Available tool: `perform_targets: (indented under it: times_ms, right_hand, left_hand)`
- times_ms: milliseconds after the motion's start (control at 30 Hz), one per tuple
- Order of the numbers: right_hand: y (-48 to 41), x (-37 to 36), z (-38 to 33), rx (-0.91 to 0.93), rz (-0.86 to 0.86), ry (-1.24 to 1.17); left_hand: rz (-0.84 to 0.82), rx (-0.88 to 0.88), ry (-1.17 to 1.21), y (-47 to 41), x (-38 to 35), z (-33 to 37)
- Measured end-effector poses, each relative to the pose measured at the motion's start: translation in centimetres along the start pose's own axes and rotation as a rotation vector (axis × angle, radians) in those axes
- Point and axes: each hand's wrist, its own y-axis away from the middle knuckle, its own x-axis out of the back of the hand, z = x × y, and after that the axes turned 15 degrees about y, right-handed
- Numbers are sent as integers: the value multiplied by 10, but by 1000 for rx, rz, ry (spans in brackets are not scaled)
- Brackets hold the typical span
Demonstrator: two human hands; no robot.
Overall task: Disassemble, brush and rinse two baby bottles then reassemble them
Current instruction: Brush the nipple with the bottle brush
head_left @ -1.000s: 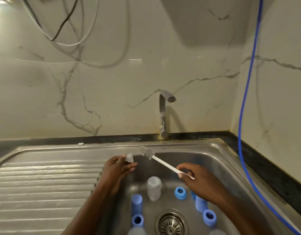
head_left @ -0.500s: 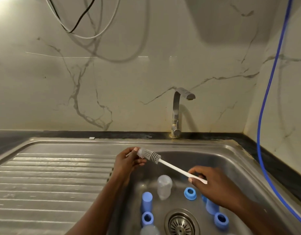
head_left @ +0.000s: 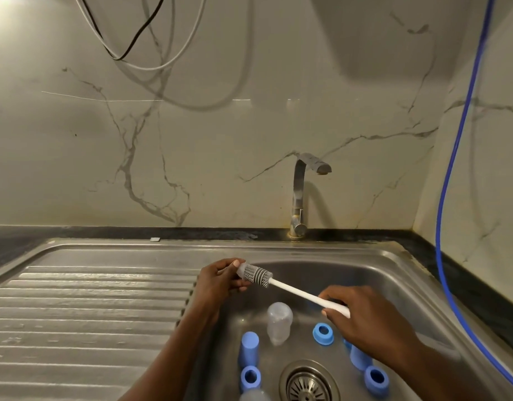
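Brush (head_left: 256, 275) first: where is it?
— Behind the drain (head_left: 308, 382) and to its left, held above the sink (head_left: 379, 282). The right hand (head_left: 362, 322), behind and right of the drain, has thumb and fingers curled round the end of the white handle (head_left: 301, 295).

And the left hand (head_left: 220, 280)?
— Behind and left of the drain, fingers closed around a small clear teat (head_left: 241, 269). The grey bristle head meets the teat's mouth; how far inside it goes, I cannot tell.

Bottle parts?
— A clear bottle body (head_left: 279, 322) stands on end, rounded end up, just behind the drain and slightly left. A blue ring (head_left: 323, 333) lies just behind the drain, slightly right. Left of the drain are a blue cap (head_left: 248, 350) and, nearer, a second blue ring (head_left: 250, 377). Right of the drain, a second blue cap (head_left: 358, 358) sits partly under the right wrist, with a third blue ring (head_left: 376, 379) beside it. A second clear body (head_left: 253, 396) shows at the bottom edge, left of the drain.
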Motion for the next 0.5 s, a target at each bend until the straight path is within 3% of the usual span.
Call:
perform_targets:
  times_ms: [167, 367, 500]
  right_hand:
    - [2, -1, 0, 1, 50, 34]
    - [2, 4, -1, -29, 70, 146]
    - [5, 7, -7, -26, -114, 21]
  left_hand:
    - [53, 31, 59, -3, -1, 1]
    - [-39, 99, -56, -1, 2, 2]
    - [-91, 102, -86, 0, 2, 4]
